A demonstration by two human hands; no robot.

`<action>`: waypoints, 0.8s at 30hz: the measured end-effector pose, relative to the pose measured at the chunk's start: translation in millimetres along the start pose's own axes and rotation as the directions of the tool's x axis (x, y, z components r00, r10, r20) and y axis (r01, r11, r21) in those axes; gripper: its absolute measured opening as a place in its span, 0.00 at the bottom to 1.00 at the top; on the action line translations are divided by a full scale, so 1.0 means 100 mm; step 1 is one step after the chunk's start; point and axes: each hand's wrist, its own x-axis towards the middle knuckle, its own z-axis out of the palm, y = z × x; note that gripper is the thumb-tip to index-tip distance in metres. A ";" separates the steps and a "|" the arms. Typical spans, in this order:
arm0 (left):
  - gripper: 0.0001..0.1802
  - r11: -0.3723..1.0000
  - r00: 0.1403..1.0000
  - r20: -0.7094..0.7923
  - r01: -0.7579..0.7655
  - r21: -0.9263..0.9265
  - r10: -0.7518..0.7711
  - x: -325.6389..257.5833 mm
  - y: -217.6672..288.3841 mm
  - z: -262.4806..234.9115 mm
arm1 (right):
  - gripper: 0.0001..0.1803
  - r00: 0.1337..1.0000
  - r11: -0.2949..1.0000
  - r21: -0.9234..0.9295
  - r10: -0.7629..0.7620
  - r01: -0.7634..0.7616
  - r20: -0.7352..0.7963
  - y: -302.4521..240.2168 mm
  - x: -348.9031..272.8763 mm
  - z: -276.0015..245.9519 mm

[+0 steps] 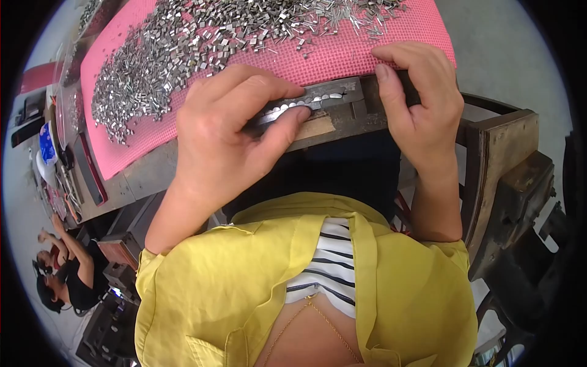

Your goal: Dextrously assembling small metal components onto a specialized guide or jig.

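My left hand (226, 116) is closed over a row of small silver metal links (299, 107), its thumb on the near side and its index finger on the far side. The links lie along a dark metal block (348, 92) at the bench edge, and my palm hides their left part. To the right of the block, my right hand (422, 98) hovers with curled fingers. Its thumb and index tips come close together in a pinch; anything between them is too small to make out. A tan wooden piece (318, 126) sits just below the links.
A pink mesh mat (318, 67) carries a wide heap of small metal pieces (202, 43) and thin pins (333, 15). At left are a dark red-edged phone-like slab (90, 168) and a clear plastic container (72, 110). Another person (67, 278) sits at lower left. Dark machinery (520, 189) stands right.
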 end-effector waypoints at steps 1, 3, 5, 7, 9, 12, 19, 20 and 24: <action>0.11 0.997 0.996 0.081 0.049 -0.052 -0.045 0.03 -0.01 -0.05 | 0.08 1.000 1.000 -0.029 0.007 -0.007 -0.001 0.01 0.01 0.01; 0.11 0.998 0.996 0.090 0.025 -0.049 -0.021 0.13 0.00 -0.10 | 0.08 1.000 0.999 -0.043 0.021 -0.021 -0.009 0.05 0.02 0.01; 0.09 0.999 0.996 0.086 -0.031 -0.013 0.032 0.24 -0.01 -0.11 | 0.07 0.999 0.998 -0.062 0.032 -0.033 -0.016 0.10 0.04 0.00; 0.08 0.996 0.991 0.103 -0.088 0.023 0.085 0.38 -0.05 -0.09 | 0.07 0.999 0.992 -0.119 0.025 -0.029 -0.034 0.15 0.06 -0.02; 0.09 0.990 0.978 0.184 -0.119 0.077 0.103 0.51 -0.05 -0.05 | 0.06 0.998 0.990 -0.132 0.040 -0.046 -0.044 0.17 0.06 -0.06; 0.09 0.980 0.964 0.226 -0.168 0.104 0.142 0.67 -0.06 0.04 | 0.06 0.997 0.986 -0.153 0.056 -0.063 -0.053 0.19 0.06 -0.07; 0.09 0.958 0.948 0.279 -0.213 0.190 0.155 0.77 -0.03 0.18 | 0.04 0.995 0.987 -0.147 0.052 -0.064 -0.090 0.19 0.07 0.01; 0.09 0.955 0.948 0.279 -0.215 0.203 0.154 0.77 -0.02 0.19 | 0.04 0.994 0.987 -0.146 0.053 -0.067 -0.094 0.19 0.08 0.02; 0.07 0.951 0.945 0.280 -0.231 0.207 0.169 0.80 0.02 0.20 | 0.03 0.995 0.985 -0.163 0.051 -0.064 -0.087 0.16 0.13 0.06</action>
